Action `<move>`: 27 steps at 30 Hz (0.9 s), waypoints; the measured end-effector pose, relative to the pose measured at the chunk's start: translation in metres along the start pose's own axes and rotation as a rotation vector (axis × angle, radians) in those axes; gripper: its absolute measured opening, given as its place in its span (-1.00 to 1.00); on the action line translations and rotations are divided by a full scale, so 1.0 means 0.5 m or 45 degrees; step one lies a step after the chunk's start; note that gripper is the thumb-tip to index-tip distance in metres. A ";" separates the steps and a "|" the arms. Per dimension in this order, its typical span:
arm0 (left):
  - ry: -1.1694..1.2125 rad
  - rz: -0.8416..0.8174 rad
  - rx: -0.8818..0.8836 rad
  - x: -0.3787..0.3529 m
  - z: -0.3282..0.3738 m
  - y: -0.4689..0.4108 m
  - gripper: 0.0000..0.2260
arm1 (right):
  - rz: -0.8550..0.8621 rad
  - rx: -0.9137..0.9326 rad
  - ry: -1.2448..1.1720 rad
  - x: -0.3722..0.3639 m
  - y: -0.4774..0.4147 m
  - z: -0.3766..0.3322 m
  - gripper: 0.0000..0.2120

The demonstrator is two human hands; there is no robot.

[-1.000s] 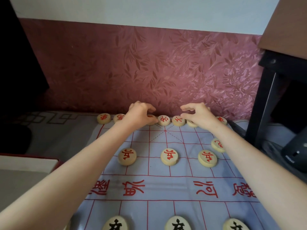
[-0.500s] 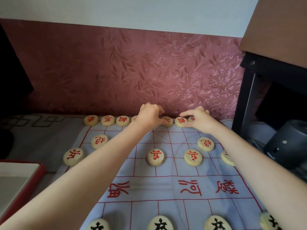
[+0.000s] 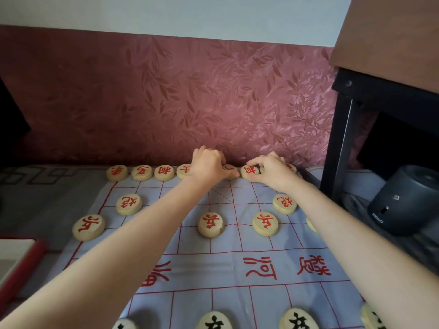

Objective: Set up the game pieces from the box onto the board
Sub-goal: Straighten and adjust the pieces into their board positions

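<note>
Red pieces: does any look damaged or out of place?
The centre red soldier seems to have a small notch in its rim at the lower right, perhaps a chip. The other visible red pieces lie flat. The left hand and right hand cover part of the back row.

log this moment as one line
left hand grips round cream wooden red-lettered piece | right hand pinches neighbouring cream red-lettered piece | both at far edge of pale blue cloth board
</note>
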State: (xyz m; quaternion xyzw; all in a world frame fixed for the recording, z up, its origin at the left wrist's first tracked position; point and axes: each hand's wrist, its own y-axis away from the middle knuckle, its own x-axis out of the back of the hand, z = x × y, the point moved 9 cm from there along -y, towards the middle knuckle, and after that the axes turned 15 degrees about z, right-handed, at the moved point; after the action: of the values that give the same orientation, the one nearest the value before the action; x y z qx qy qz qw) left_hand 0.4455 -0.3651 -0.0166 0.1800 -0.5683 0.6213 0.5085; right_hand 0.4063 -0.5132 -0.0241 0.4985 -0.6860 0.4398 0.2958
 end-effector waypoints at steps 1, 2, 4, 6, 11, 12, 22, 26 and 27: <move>0.007 -0.011 0.012 -0.001 0.000 0.000 -0.51 | -0.001 0.001 -0.005 -0.002 0.000 0.001 -0.60; 0.019 -0.036 0.033 -0.003 -0.002 0.000 -0.53 | 0.001 0.002 -0.011 -0.005 -0.001 0.003 -0.60; 0.057 -0.118 0.068 -0.011 -0.004 0.000 -0.55 | 0.003 0.001 -0.016 -0.009 -0.003 0.007 -0.60; 0.096 -0.205 0.055 -0.019 0.000 0.004 -0.57 | 0.009 0.000 -0.008 -0.012 -0.005 0.010 -0.60; 0.136 -0.347 0.028 -0.036 0.005 0.013 -0.56 | 0.009 0.014 -0.009 -0.029 -0.014 0.016 -0.61; 0.153 -0.357 0.022 -0.038 0.006 0.013 -0.55 | 0.013 0.021 -0.005 -0.031 -0.014 0.017 -0.61; 0.091 -0.100 0.049 0.003 0.004 0.016 -0.44 | -0.001 0.013 0.016 -0.021 -0.008 0.012 -0.59; 0.100 -0.074 0.049 0.000 0.001 0.017 -0.53 | 0.014 0.012 0.021 -0.015 -0.006 0.010 -0.59; 0.106 -0.086 0.047 -0.002 0.000 0.017 -0.55 | 0.015 0.014 0.018 -0.015 -0.005 0.008 -0.59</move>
State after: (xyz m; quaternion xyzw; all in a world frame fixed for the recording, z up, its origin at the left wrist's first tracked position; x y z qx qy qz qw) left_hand 0.4385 -0.3642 -0.0218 0.1825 -0.5287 0.6212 0.5488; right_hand 0.4114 -0.5140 -0.0317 0.4929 -0.6844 0.4488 0.2954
